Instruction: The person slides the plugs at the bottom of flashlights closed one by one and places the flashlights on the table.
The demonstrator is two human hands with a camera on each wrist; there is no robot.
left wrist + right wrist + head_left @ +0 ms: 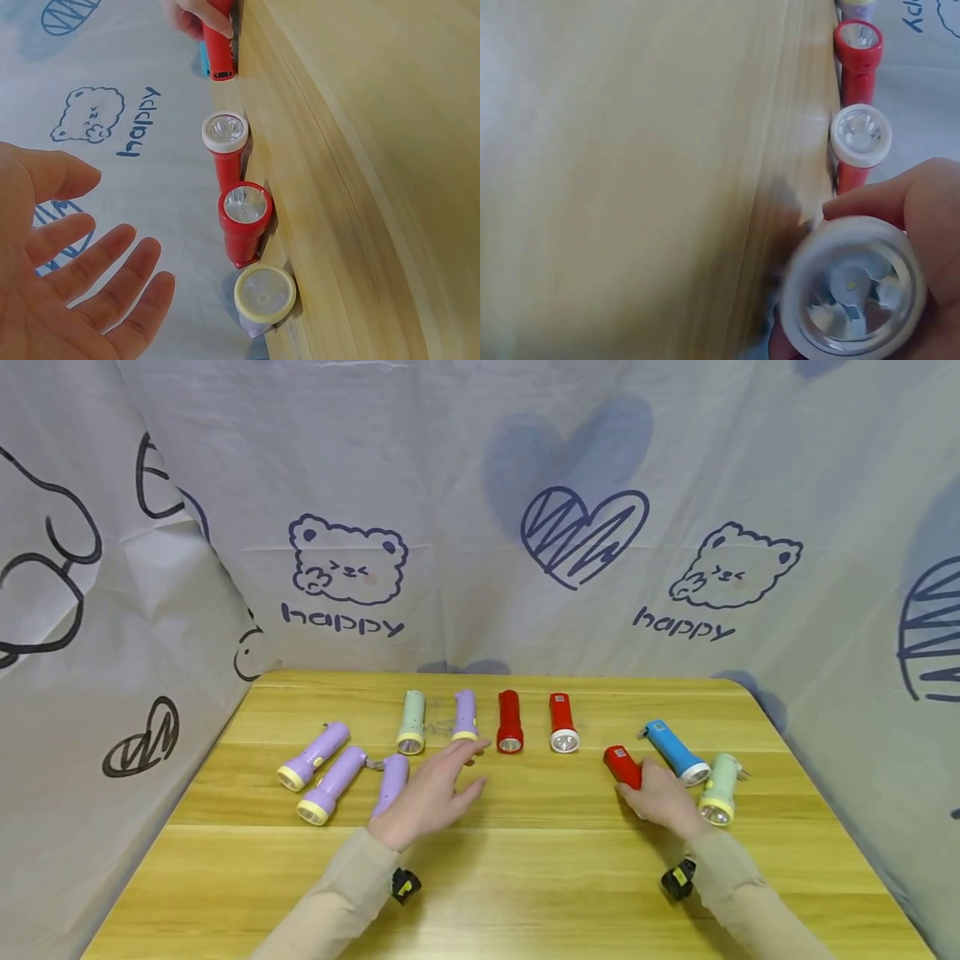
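My right hand [662, 795] grips a red flashlight [622, 766] around its body near the table's right side. Its white-rimmed lens [853, 286] faces the right wrist camera. Above the table, my left hand [435, 787] has its fingers spread and holds nothing; the left wrist view shows its open palm [67, 285]. Beyond the left fingertips lies a purple flashlight [466, 710], and another purple flashlight [392, 783] is partly hidden behind this hand. Between the hands, farther back, lie an all-red flashlight [510, 718] and a red flashlight with a white rim [562, 720].
A blue flashlight [675, 750] and a pale green flashlight [721, 787] lie beside the right hand. Two purple flashlights [322, 753] [333, 783] rest at the left, and another pale green flashlight [412, 720] at the back. A printed white curtain [465, 635] borders the wooden table [540, 893].
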